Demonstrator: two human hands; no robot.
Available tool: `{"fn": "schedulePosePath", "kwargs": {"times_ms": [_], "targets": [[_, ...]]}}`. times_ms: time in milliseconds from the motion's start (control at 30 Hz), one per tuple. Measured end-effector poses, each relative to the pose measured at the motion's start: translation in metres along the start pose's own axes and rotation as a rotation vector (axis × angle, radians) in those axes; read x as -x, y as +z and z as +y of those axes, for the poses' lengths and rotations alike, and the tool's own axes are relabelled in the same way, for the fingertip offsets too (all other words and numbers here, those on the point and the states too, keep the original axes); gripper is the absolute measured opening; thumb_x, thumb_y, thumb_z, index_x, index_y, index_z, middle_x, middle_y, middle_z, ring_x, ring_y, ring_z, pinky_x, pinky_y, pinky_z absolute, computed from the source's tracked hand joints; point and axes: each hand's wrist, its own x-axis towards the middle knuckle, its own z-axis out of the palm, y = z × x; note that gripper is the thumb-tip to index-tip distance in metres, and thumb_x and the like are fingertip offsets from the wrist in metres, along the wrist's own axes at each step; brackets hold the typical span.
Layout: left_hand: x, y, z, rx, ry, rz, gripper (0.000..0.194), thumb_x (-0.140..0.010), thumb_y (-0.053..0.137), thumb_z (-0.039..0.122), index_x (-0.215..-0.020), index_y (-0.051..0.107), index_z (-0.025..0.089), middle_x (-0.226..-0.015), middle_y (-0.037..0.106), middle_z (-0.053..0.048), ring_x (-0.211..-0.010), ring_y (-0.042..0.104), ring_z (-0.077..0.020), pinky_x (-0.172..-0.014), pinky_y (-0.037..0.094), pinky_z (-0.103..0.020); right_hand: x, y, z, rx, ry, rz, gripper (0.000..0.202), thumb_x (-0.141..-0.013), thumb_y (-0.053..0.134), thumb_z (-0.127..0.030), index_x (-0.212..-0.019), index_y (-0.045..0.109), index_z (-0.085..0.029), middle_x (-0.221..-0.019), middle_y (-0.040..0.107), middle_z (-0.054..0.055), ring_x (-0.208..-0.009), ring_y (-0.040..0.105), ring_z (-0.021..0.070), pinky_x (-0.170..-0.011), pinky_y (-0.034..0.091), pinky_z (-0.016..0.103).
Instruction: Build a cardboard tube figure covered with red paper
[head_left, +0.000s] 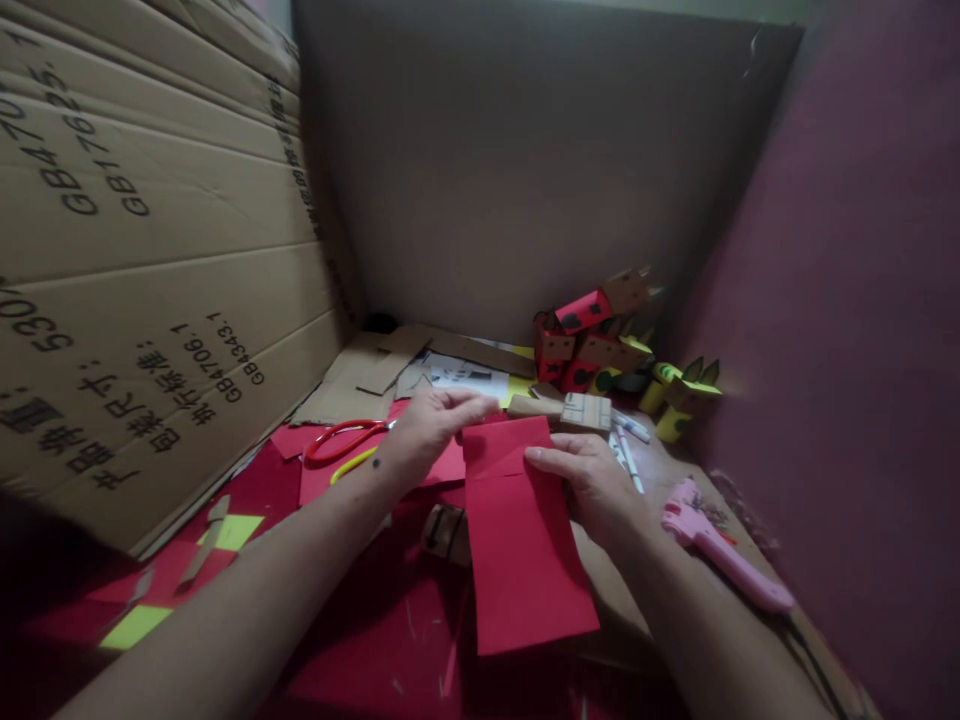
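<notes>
A long strip of red paper (pixel 525 560) hangs in front of me, with a crease across its upper part. My left hand (pixel 435 425) is closed at the strip's top left corner, thumb and fingers pressed together there. On the right edge, my right hand (pixel 600 480) pinches the paper with the thumb on the front; its other fingers are behind. Partly hidden behind the strip lies a small cardboard roll (pixel 448 533) with dark lines. Just beyond the strip's top edge is a cardboard piece with drawn lines (pixel 586 411).
Red-handled scissors (pixel 341 445) and a yellow handle (pixel 352 465) lie left. At right are a pink glue gun (pixel 724 550) with its cord and several pens (pixel 628 460). Decorated paper-and-cardboard figures (pixel 589 345) stand at the back. A large cardboard panel (pixel 172 230) walls the left.
</notes>
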Motion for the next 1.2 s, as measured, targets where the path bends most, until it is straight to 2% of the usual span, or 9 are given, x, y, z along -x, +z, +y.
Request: {"fn": "schedulePosePath", "kwargs": {"times_ms": [100, 200, 433, 533, 633, 800, 867, 1033, 1200], "targets": [[0.007, 0.008, 0.004, -0.214, -0.008, -0.103, 0.019, -0.073, 0.068, 0.034, -0.07, 0.072, 0.016, -0.069, 0.062, -0.001, -0.065, 0.052, -0.0126, -0.058, 0.039, -0.023, 0.003, 0.006, -0.002, 0.082, 0.037, -0.036, 0.014, -0.069, 0.072, -0.03, -0.072, 0.073, -0.017, -0.061, 0.068, 0.002, -0.056, 0.061, 0.0152, -0.057, 0.045, 0.027], [0.009, 0.01, 0.003, -0.278, -0.03, -0.119, 0.024, -0.072, 0.066, 0.034, -0.058, 0.065, 0.015, -0.06, 0.052, 0.002, -0.057, 0.044, -0.0105, -0.052, 0.033, -0.023, 0.005, 0.009, -0.003, 0.126, 0.043, -0.013, 0.013, -0.068, 0.071, -0.028, -0.064, 0.069, -0.016, -0.055, 0.064, 0.0, -0.051, 0.058, 0.0135, -0.051, 0.042, 0.025], [0.001, -0.001, 0.001, -0.459, 0.052, -0.118, 0.032, -0.079, 0.057, 0.039, -0.058, 0.058, 0.016, -0.053, 0.045, 0.004, -0.052, 0.037, -0.0097, -0.049, 0.027, -0.023, 0.0, 0.004, -0.001, 0.044, 0.068, -0.003, 0.014, -0.065, 0.073, -0.027, -0.072, 0.073, -0.015, -0.057, 0.067, 0.002, -0.053, 0.062, 0.0151, -0.053, 0.046, 0.025], [0.0, -0.005, 0.005, -0.423, 0.075, -0.129, 0.031, -0.079, 0.057, 0.041, -0.061, 0.062, 0.016, -0.057, 0.052, 0.002, -0.056, 0.042, -0.0108, -0.055, 0.031, -0.024, -0.001, 0.0, -0.001, -0.014, 0.057, 0.028, 0.017, -0.063, 0.075, -0.027, -0.075, 0.075, -0.016, -0.059, 0.07, 0.004, -0.053, 0.064, 0.0168, -0.057, 0.049, 0.028], [-0.001, -0.009, 0.006, -0.366, -0.026, -0.236, 0.028, -0.076, 0.062, 0.039, -0.063, 0.064, 0.015, -0.059, 0.056, 0.0, -0.056, 0.044, -0.0111, -0.055, 0.032, -0.025, -0.002, -0.005, -0.003, -0.023, 0.054, 0.088, 0.014, -0.062, 0.074, -0.024, -0.073, 0.075, -0.016, -0.057, 0.071, 0.004, -0.05, 0.063, 0.0172, -0.054, 0.049, 0.028], [-0.005, -0.012, -0.002, -0.217, -0.021, -0.125, 0.023, -0.073, 0.066, 0.038, -0.074, 0.067, 0.016, -0.064, 0.055, 0.001, -0.056, 0.043, -0.0104, -0.053, 0.033, -0.024, -0.002, -0.013, -0.006, -0.042, -0.006, 0.141, 0.013, -0.062, 0.073, -0.023, -0.07, 0.074, -0.014, -0.061, 0.072, 0.006, -0.051, 0.064, 0.0172, -0.056, 0.05, 0.029], [-0.004, -0.008, -0.004, -0.202, -0.041, -0.162, 0.025, -0.074, 0.065, 0.04, -0.08, 0.069, 0.016, -0.068, 0.059, 0.0, -0.058, 0.046, -0.0109, -0.054, 0.035, -0.024, -0.002, -0.012, -0.006, -0.022, 0.006, 0.125, 0.014, -0.063, 0.073, -0.024, -0.073, 0.074, -0.014, -0.061, 0.072, 0.007, -0.052, 0.064, 0.0178, -0.056, 0.05, 0.029], [0.001, 0.005, -0.002, -0.196, -0.084, -0.246, 0.03, -0.074, 0.064, 0.038, -0.053, 0.061, 0.016, -0.05, 0.052, 0.002, -0.05, 0.041, -0.0096, -0.052, 0.031, -0.024, 0.001, -0.007, -0.007, 0.022, 0.051, 0.099, 0.018, -0.064, 0.073, -0.025, -0.079, 0.076, -0.015, -0.06, 0.072, 0.006, -0.053, 0.066, 0.0189, -0.055, 0.05, 0.029], [0.0, -0.003, 0.001, -0.264, -0.124, -0.317, 0.027, -0.071, 0.067, 0.036, -0.054, 0.061, 0.016, -0.05, 0.051, 0.002, -0.05, 0.039, -0.0098, -0.051, 0.028, -0.025, 0.003, -0.005, -0.008, 0.064, 0.053, 0.071, 0.019, -0.066, 0.071, -0.025, -0.082, 0.075, -0.015, -0.061, 0.072, 0.006, -0.051, 0.064, 0.018, -0.055, 0.051, 0.031]]}}
